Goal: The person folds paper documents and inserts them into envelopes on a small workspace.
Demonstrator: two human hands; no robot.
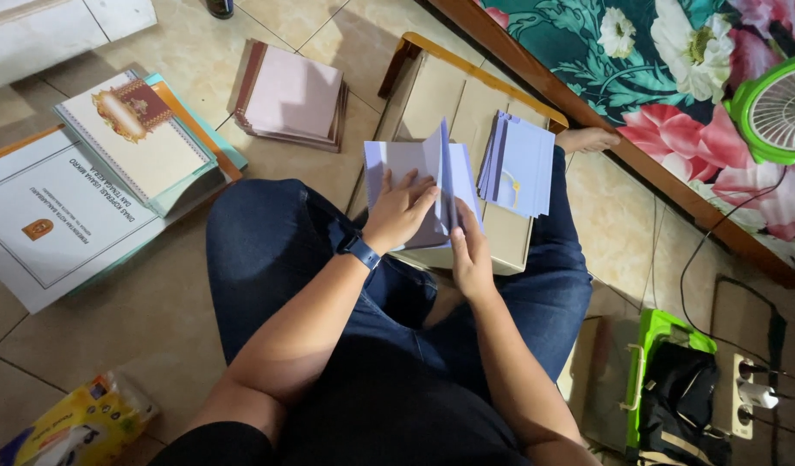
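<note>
Seated on a tiled floor, a person folds a pale lilac card over a low wooden table.

At centre frame the left hand point(399, 211), a dark watch point(359, 250) on its wrist, lies flat with fingers spread on the lilac card point(396, 164), pressing it down rather than gripping it. Just right of it, the right hand point(471, 255) pinches the card's raised flap point(449, 177) between thumb and fingers, holding it nearly upright. The card rests on the wooden table point(449, 95), which stands across the person's jeans-clad legs. Just beside it, to the right on the same table, sits a stack of lilac cards point(520, 164). Upper centre on the floor lies a pile of pinkish cards point(292, 93); at left are printed folders point(78, 190). A green fan point(777, 108) shows at the right edge.
</note>
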